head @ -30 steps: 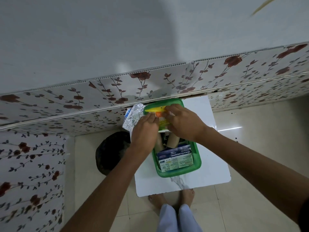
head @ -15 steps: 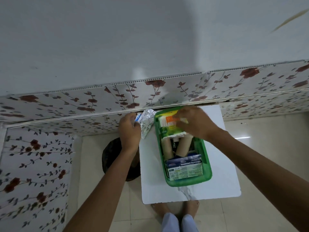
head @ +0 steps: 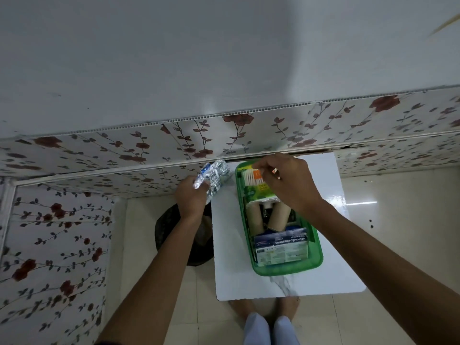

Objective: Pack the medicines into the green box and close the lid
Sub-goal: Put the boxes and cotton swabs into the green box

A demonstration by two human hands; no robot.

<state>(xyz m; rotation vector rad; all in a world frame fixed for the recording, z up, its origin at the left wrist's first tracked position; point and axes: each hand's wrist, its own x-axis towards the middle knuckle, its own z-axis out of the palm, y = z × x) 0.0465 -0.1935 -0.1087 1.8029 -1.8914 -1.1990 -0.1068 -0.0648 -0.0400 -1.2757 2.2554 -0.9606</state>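
The open green box (head: 316, 250) stands on a small white table (head: 229, 245). It holds a white and blue dressings packet (head: 281, 246) at its near end, two brown rolls (head: 256, 217) in the middle and a cotton-swab pack (head: 254, 178) at the far end. My right hand (head: 291, 185) reaches over the far end, fingertips pinched on the swab pack. My left hand (head: 191, 197) is beside the box at the table's far left corner, closed on silver foil medicine strips (head: 214, 175). No lid can be seen.
A wall panel with a red flower print (head: 224, 135) runs right behind the table and down the left side. A dark round object (head: 179, 232) sits on the tiled floor left of the table. My feet (head: 266, 310) show under the near edge.
My left hand has left the box and moved left to the foil strips, closing on them. My right hand stays over the box's far end on the swab pack.
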